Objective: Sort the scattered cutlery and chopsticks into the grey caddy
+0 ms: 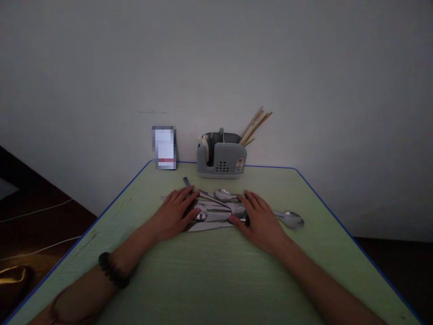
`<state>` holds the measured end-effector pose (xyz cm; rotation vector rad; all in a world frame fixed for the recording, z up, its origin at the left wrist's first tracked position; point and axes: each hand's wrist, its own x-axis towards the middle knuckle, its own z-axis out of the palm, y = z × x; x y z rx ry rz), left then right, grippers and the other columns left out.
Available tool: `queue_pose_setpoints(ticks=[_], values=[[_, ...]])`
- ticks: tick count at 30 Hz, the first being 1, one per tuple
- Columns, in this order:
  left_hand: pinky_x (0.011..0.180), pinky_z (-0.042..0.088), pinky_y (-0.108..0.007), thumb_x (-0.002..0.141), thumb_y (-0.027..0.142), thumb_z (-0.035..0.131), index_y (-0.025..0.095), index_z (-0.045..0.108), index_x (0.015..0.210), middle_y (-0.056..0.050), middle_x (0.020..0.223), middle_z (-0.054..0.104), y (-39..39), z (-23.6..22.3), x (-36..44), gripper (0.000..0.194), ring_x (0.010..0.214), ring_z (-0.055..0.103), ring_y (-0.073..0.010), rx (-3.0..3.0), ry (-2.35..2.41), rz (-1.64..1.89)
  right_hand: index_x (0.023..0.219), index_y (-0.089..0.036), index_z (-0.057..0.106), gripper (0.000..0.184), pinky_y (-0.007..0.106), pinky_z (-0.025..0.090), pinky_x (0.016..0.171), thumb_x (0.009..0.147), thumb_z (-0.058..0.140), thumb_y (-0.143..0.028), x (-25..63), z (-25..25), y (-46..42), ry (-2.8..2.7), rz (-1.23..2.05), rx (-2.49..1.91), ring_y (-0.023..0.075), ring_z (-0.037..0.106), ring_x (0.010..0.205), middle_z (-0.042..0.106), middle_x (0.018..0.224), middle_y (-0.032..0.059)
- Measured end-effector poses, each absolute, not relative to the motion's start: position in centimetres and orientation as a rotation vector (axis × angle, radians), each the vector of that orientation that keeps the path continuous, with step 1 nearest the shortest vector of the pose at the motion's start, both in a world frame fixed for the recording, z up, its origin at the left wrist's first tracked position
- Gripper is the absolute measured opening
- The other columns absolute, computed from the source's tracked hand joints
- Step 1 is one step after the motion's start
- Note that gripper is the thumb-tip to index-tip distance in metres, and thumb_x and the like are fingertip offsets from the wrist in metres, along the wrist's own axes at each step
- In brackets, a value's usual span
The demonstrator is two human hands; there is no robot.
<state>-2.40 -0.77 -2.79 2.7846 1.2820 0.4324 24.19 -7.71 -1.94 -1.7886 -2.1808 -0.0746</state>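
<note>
A loose pile of metal cutlery, with several spoons and knives, lies on the green table (199,275). My left hand (172,214) rests palm down over the pile's left end, fingers stretched out. Over the right end lies my right hand (262,221), its fingers also extended. Between the hands show a spoon (223,194) at the back, another spoon (202,213) by my left thumb and a knife blade (209,226) in front. A large spoon (292,220) sticks out past my right hand. Handles under both palms are hidden.
Behind the pile stands a grey utensil holder (221,160) with wooden chopsticks (255,126) leaning out to the right. A phone (165,148) with a lit, blurred screen leans against the wall at the back left. Blue edging (324,205) borders the table.
</note>
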Motion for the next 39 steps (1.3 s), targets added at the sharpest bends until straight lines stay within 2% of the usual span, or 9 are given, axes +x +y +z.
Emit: queue_pose_setpoints(ticks=[6, 13, 20, 29, 34, 39], values=[[0.110, 0.024, -0.050, 0.092, 0.053, 0.033, 0.021, 0.037, 0.140, -0.012, 0.146, 0.036, -1.02, -2.38, -2.34, 0.058, 0.134, 0.032, -0.0269, 2.777, 1.261, 0.392, 0.123, -0.012, 0.053, 0.051, 0.048, 0.039, 0.099, 0.086, 0.050, -0.047, 24.15, -1.90, -7.49, -2.182, -0.051, -1.646, 0.0295, 0.048, 0.119, 0.056, 0.127, 0.0167], [0.110, 0.025, -0.051, 0.080, 0.063, 0.049, 0.020, 0.035, 0.141, -0.013, 0.148, 0.032, -1.59, -1.92, -2.10, 0.076, 0.135, 0.027, -0.0302, 2.762, 1.206, 0.399, 0.116, -0.014, 0.056, 0.037, 0.046, 0.046, 0.088, 0.087, 0.053, -0.036, 23.92, -2.08, -7.20, -2.159, -0.043, -1.547, 0.0273, 0.056, 0.103, 0.063, 0.112, 0.0142], [0.109, 0.030, -0.048, 0.084, 0.055, 0.051, 0.022, 0.044, 0.135, -0.010, 0.144, 0.039, -1.12, -2.43, -2.19, 0.061, 0.133, 0.033, -0.0282, 2.715, 1.119, 0.533, 0.105, -0.016, 0.061, 0.024, 0.042, 0.049, 0.084, 0.087, 0.054, -0.030, 24.01, -2.06, -6.86, -2.131, 0.011, -1.530, 0.0244, 0.056, 0.093, 0.063, 0.100, 0.0117], [0.108, 0.033, -0.047, 0.085, 0.040, 0.056, 0.019, 0.051, 0.127, -0.010, 0.130, 0.054, -1.25, -1.89, -1.78, 0.047, 0.129, 0.038, -0.0262, 2.669, 0.983, 0.646, 0.106, -0.018, 0.060, 0.022, 0.039, 0.049, 0.083, 0.085, 0.057, -0.022, 23.65, -2.10, -7.15, -2.099, 0.020, -1.418, 0.0223, 0.054, 0.092, 0.058, 0.099, 0.0100], [0.107, 0.035, -0.047, 0.085, 0.038, 0.056, 0.020, 0.052, 0.125, -0.010, 0.127, 0.057, -1.29, -1.73, -1.71, 0.044, 0.129, 0.038, -0.0257, 2.646, 0.947, 0.699, 0.108, -0.020, 0.059, 0.023, 0.041, 0.050, 0.084, 0.085, 0.055, -0.021, 23.60, -2.23, -7.19, -2.089, -0.004, -1.354, 0.0224, 0.054, 0.095, 0.057, 0.102, 0.0103], [0.104, 0.040, -0.043, 0.087, 0.037, 0.054, 0.020, 0.053, 0.124, -0.011, 0.128, 0.054, -1.43, -1.76, -1.60, 0.041, 0.119, 0.048, -0.0222, 2.597, 0.927, 0.656, 0.110, -0.019, 0.059, 0.025, 0.040, 0.050, 0.085, 0.085, 0.055, -0.022, 23.43, -2.33, -7.20, -2.109, -0.018, -1.339, 0.0226, 0.055, 0.096, 0.057, 0.104, 0.0111]])
